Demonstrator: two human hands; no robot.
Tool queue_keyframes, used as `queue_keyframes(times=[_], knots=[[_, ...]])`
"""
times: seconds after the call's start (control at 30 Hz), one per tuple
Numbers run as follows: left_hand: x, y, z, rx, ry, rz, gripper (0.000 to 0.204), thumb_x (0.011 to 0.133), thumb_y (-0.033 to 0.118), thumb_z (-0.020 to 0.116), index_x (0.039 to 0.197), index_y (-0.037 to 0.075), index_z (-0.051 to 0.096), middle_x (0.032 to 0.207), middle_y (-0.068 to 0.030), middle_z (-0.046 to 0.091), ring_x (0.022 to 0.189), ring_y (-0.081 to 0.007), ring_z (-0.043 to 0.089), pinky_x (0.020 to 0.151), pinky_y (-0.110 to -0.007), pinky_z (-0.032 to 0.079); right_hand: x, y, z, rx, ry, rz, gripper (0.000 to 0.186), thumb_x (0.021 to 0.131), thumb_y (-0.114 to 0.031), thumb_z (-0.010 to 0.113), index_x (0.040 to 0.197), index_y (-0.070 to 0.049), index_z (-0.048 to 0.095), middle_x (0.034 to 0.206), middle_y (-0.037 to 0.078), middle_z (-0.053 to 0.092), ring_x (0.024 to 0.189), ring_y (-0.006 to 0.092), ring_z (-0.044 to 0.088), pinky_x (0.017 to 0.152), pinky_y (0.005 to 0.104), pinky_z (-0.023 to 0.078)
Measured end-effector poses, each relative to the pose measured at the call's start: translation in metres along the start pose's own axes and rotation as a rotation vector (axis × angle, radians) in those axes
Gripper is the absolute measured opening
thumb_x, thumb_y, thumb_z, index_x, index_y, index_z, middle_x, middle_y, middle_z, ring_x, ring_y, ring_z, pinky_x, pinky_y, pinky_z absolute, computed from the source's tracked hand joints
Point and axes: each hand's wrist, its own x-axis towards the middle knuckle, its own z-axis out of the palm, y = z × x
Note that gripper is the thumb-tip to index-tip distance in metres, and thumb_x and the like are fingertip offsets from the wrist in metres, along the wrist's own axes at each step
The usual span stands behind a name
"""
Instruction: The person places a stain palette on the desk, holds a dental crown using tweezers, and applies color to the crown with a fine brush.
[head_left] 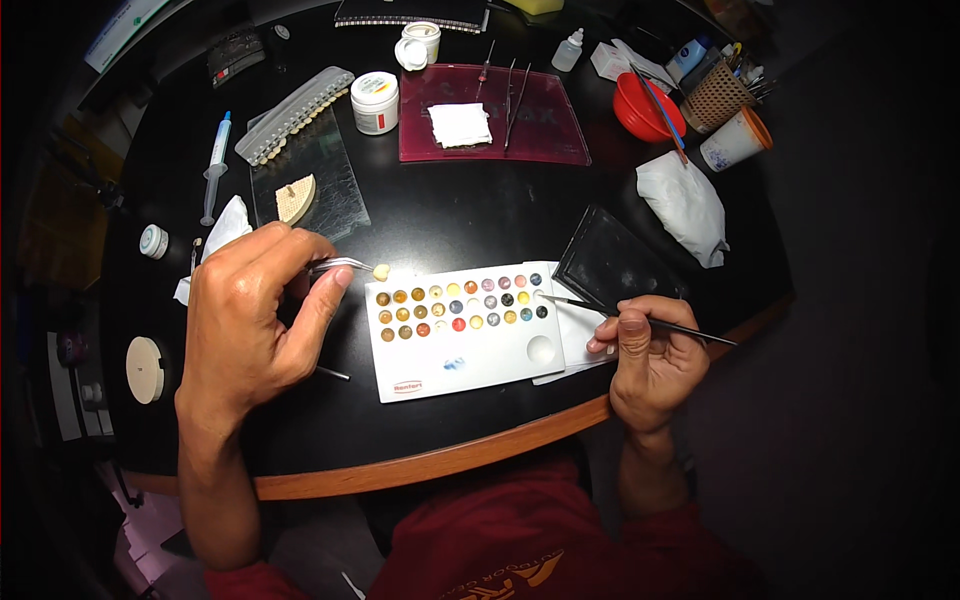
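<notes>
L hand (265, 310) is clamped on tweezers (345, 263), their tips holding a small tooth-shaped piece (381, 272) by the palette's (490, 372) far-L corner; R hand's (655, 365) grip is closed round a thin brush (582, 304), tip at the wells (523, 298) near the palette's far-R corner. Prob. best: light, steady tweezer pressure, plus a sparing brush load w/ 1 colour.

You have strong light on the white palette (500, 365) — its paint wells look fairly sharp — while far right of it sinks into darkness; below it, fisheye distortion bows the wooden table edge (500, 443).
</notes>
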Motion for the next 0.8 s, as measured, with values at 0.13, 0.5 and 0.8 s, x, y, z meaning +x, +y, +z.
queue_keyframes(times=[0.13,0.5,0.8], knots=[[0.0,0.0,0.001,0.006,0.008,0.008,0.013,0.089,0.01,0.08,0.089,-0.001,0.073,0.069,-0.0104,0.061,0.058,-0.0225,0.059,0.055,-0.036,0.044,0.0,0.001,0.001,-0.016,-0.011,0.002,0.012,0.104,-0.005,0.072,0.105,0.005,0.066,0.08,0.011,0.072,0.07,0.0127,0.071,0.066,0.0266,0.062],[-0.001,-0.002,-0.003,0.007,-0.028,0.007,0.012,0.091,0.009,0.079,0.092,-0.002,0.073,0.075,-0.0105,0.067,0.061,-0.0199,0.062,0.056,-0.033,0.045,0.005,0.005,-0.001,-0.072,-0.024,-0.03,0.016,0.102,-0.01,0.076,0.102,0.003,0.067,0.079,0.008,0.07,0.067,0.0106,0.069,0.061,0.0239,0.059],[-0.001,-0.002,-0.007,0.012,-0.057,0.003,0.01,0.094,0.006,0.076,0.095,-0.003,0.074,0.08,-0.0103,0.07,0.064,-0.0176,0.064,0.057,-0.03,0.046,-0.002,-0.005,-0.007,0.026,0.05,-0.078,0.014,0.107,-0.008,0.068,0.107,0.005,0.067,0.087,0.013,0.071,0.071,0.0139,0.071,0.066,0.0253,0.06]])
